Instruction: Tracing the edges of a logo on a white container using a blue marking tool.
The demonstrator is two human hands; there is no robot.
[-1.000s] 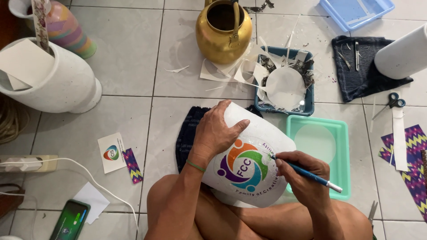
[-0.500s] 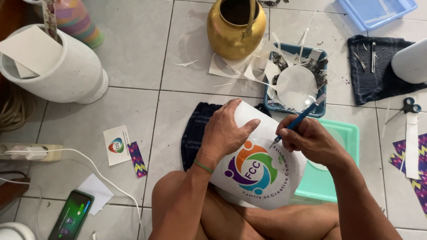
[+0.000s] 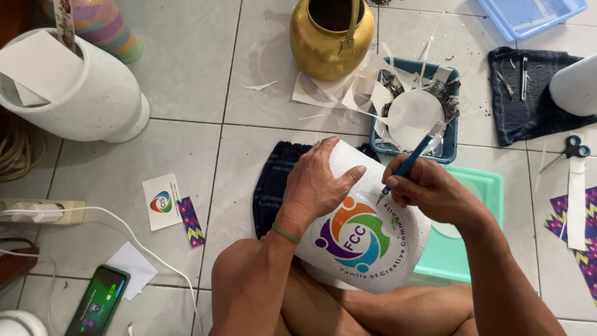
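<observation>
The person is sitting on a tiled floor (image 3: 186,81) with a white pot (image 3: 373,249) lying on its side across the lap, its round colour emblem (image 3: 356,235) facing up. The left hand (image 3: 320,186) is lying flat over the pot's upper side, fingers spread and pressing on it. The right hand (image 3: 429,190) is gripping a blue knife (image 3: 410,163) like a pen, fingers closed round the shaft, and its tip is touching the pot at the emblem's upper right edge. A green band (image 3: 285,233) is circling the left wrist.

A dark cloth (image 3: 277,186) is lying under the pot, and a green tray (image 3: 472,249) is sitting just beside it on the right. Beyond the hands, a blue tray (image 3: 449,149) is holding paper scraps and a white disc (image 3: 413,118). A gold pot (image 3: 329,37) is standing near it, with white scraps (image 3: 323,90) between them.

At far right, scissors (image 3: 569,151) are lying near patterned strips (image 3: 563,218), and another dark cloth (image 3: 522,106) is carrying small tools. At left, a large white pot (image 3: 81,93) is lying tilted with paper in its mouth. A card (image 3: 161,200), a phone (image 3: 97,302) and a power strip (image 3: 37,210) are lying well apart from the hands.
</observation>
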